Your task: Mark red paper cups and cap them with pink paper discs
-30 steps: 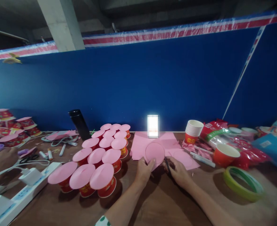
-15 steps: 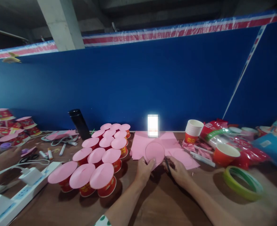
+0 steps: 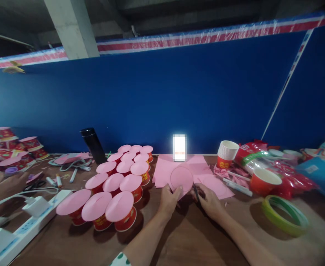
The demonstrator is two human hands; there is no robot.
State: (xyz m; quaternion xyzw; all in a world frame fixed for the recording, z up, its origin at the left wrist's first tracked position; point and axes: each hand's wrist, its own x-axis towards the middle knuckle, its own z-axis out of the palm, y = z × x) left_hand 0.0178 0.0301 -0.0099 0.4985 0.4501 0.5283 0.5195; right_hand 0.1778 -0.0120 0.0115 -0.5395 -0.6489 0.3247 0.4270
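A piece of pink paper [image 3: 181, 178] with a circle outlined on it is pinched between the thumb and fingers of my left hand [image 3: 170, 199]. My right hand [image 3: 208, 201] closes around black scissors [image 3: 196, 193], whose tip is by the right edge of the circle. Fingers hide much of the scissors, so how far the blades part does not show. Behind both hands lies a stack of pink sheets [image 3: 162, 170]. To its right is another pink sheet [image 3: 216, 186] with a circle drawn on it.
Left stand rows of red paper cups [image 3: 125, 221] topped with pink discs [image 3: 120, 207]. A black bottle [image 3: 93, 146], power strip [image 3: 26, 227] and another person's hand [image 3: 6, 188] are farther left. Right are stacked cups [image 3: 226, 155], a marker [image 3: 237, 187], an orange cup [image 3: 265, 181] and tape rolls [image 3: 285, 216].
My hands, the pink paper and the scissors hold almost the same position. At far left, the other person's hand and the purple thing near it have shifted slightly.
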